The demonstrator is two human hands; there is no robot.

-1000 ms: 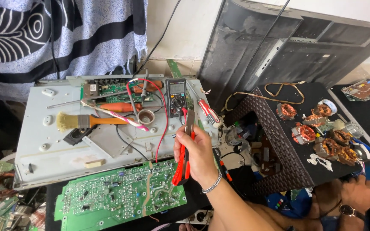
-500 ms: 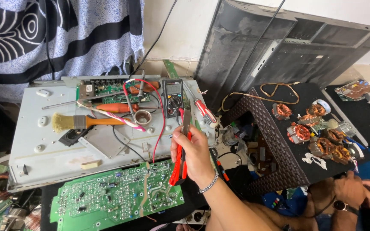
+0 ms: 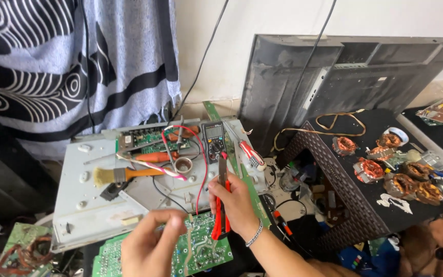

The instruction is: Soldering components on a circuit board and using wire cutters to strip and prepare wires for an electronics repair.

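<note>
**Red-handled pliers held upright over the green board**

At lower centre of the frame, the right hand (image 3: pixel 237 205) has its grip closed around the red-handled pliers (image 3: pixel 220 205). Their long axis runs nearly vertical in the frame, metal nose pointing up toward the multimeter (image 3: pixel 214 139), handles down over the green circuit board (image 3: pixel 201 249). The left hand (image 3: pixel 152 245), at the lower edge, pinches fingertips together just above that board; whether it holds anything cannot be told. An orange-handled brush (image 3: pixel 126 174) lies on the grey metal chassis (image 3: pixel 93 205), left of centre.

Two circuit boards (image 3: pixel 180 251), one brush (image 3: pixel 124 175), one multimeter (image 3: pixel 214 141).
</note>
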